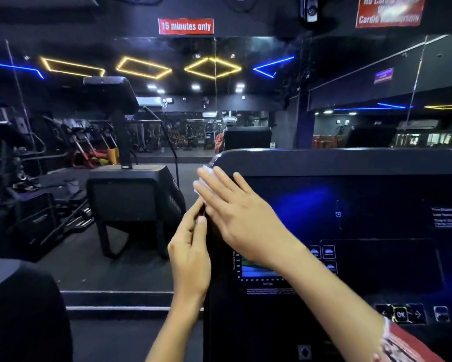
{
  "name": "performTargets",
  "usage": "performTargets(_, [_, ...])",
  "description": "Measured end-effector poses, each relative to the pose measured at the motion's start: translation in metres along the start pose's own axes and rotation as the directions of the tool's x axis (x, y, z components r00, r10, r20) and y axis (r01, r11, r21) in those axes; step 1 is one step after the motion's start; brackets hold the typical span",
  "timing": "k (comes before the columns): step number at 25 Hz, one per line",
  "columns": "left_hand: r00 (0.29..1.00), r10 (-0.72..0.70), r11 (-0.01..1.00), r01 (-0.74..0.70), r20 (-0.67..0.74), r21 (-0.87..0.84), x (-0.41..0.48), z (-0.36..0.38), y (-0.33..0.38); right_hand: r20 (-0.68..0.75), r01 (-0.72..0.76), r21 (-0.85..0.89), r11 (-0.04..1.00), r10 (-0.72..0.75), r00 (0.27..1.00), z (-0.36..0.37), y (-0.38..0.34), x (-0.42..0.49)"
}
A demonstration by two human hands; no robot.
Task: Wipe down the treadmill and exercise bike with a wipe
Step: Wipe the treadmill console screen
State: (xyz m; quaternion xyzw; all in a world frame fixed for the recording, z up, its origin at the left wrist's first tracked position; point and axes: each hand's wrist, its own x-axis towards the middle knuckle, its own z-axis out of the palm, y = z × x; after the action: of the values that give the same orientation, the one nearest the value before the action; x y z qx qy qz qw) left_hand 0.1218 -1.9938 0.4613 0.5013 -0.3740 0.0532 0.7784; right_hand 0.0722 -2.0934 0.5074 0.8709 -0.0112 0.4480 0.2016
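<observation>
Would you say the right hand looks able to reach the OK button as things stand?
Probably yes: the OK button lies uncovered low on the console beside the forearm; the right hand, pressing the wipe, need only draw back.

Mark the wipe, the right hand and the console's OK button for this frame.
wipe (205, 169): head view, white edge beyond the fingertips.
right hand (235, 210): head view, back of the hand.
OK button (400, 314): head view, lit centre.
</observation>
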Motion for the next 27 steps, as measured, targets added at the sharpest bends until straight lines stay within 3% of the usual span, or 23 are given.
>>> performTargets(2, [0.989,-0.144,0.973,0.135,-0.033,-0.189,-0.002,0.0,0.011,-0.004,-0.054,-0.051,0.997,0.054,0.999,-0.008,0.02,-0.013])
performTargets(5, [0.968,-0.249,0.922,0.224,-0.042,-0.316,-0.003,0.001,0.025,-0.045,-0.296,-0.001,0.955,0.296,0.954,-0.011,0.032,0.007])
performTargets(7, [0.964,-0.261,0.91,0.232,-0.041,-0.345,-0.005,0.001,0.029,-0.034,-0.217,0.039,0.975,0.218,0.975,-0.002,0.012,0.013])
performTargets(9, [0.967,-0.251,0.921,0.225,-0.04,-0.319,-0.008,-0.001,0.031,0.013,-0.003,0.033,0.999,0.003,1.0,0.002,-0.004,-0.017])
performTargets(12, [0.97,-0.243,0.927,0.224,-0.027,-0.301,-0.015,-0.005,0.03,0.142,0.185,0.04,0.982,-0.189,0.972,-0.013,-0.003,-0.074])
performTargets(14, [0.976,-0.215,0.947,0.202,-0.025,-0.25,-0.016,-0.005,0.026,0.134,0.195,-0.001,0.981,-0.193,0.972,-0.015,0.001,-0.07])
performTargets(16, [0.985,-0.173,0.969,0.166,-0.026,-0.181,-0.019,-0.003,0.02,0.049,0.063,-0.102,0.993,-0.058,0.997,-0.011,0.015,-0.044])
performTargets(17, [0.989,-0.147,0.98,0.142,-0.027,-0.142,-0.021,-0.002,0.018,-0.004,-0.089,-0.152,0.984,0.089,0.996,-0.013,0.028,-0.032])
performTargets(19, [0.999,-0.05,0.998,0.051,-0.022,0.03,-0.026,-0.001,0.012,-0.127,-0.41,-0.166,0.897,0.393,0.911,-0.02,0.048,-0.029])
performTargets(20, [0.999,0.042,0.986,-0.042,0.002,0.163,-0.029,-0.001,0.009,-0.157,-0.483,-0.123,0.867,0.464,0.872,-0.021,0.048,-0.036])
performTargets(21, [0.987,0.151,0.942,-0.161,0.055,0.295,-0.03,-0.002,0.005,-0.139,-0.479,-0.075,0.875,0.466,0.874,-0.019,0.041,-0.044])
performTargets(23, [0.922,0.311,0.786,-0.386,0.23,0.483,-0.03,-0.001,-0.004,-0.026,-0.257,-0.002,0.966,0.257,0.966,-0.013,0.014,-0.057])
performTargets(25, [0.853,0.365,0.629,-0.521,0.372,0.578,-0.029,0.002,-0.011,0.006,-0.137,-0.065,0.988,0.138,0.99,-0.017,0.022,-0.061])
performTargets(27, [0.819,0.373,0.522,-0.574,0.436,0.631,-0.027,0.005,-0.016,-0.056,-0.366,-0.12,0.923,0.362,0.93,-0.026,0.05,-0.073])
